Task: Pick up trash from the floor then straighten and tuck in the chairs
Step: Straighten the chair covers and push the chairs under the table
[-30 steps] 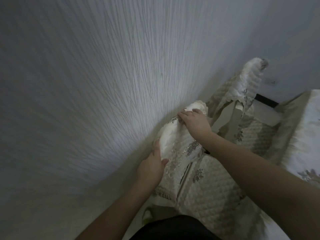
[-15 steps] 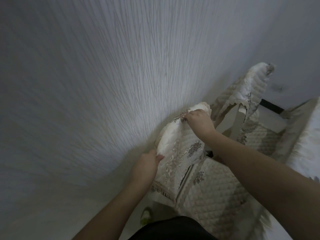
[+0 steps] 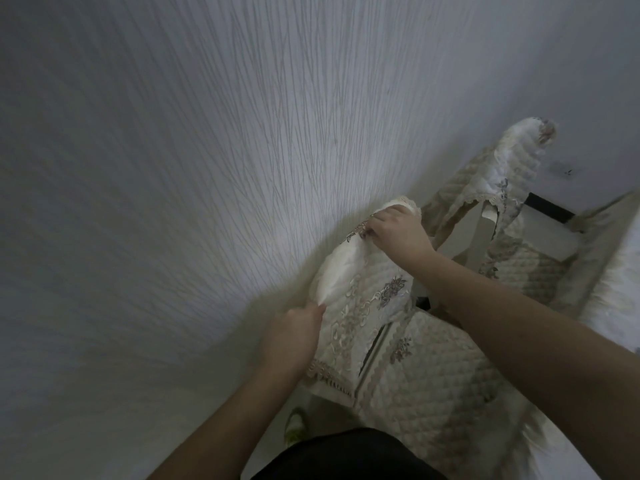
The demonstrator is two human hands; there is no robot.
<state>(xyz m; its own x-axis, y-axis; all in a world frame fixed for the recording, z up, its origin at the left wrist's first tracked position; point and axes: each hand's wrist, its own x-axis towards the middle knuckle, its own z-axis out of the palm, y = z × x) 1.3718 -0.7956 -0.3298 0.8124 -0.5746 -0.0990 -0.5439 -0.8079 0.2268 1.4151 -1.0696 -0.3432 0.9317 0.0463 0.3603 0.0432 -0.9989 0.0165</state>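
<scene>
A chair with a quilted cream cover (image 3: 363, 299) stands close to the wall, its backrest facing me. My right hand (image 3: 398, 233) grips the top far corner of the backrest. My left hand (image 3: 294, 337) holds the near edge of the same backrest, thumb on the fabric. The chair's quilted seat cushion (image 3: 429, 382) lies below my right forearm. A second chair with a matching cover (image 3: 498, 174) stands farther back, at the right.
A textured grey wall (image 3: 207, 168) fills the left and top of the view. A table draped in a fringed cloth (image 3: 620, 282) runs along the right edge. My shoe (image 3: 294, 424) shows on the pale floor below the chair.
My left hand has slid down the near edge of the backrest. My right hand keeps its hold on the top corner, and the chair has shifted slightly.
</scene>
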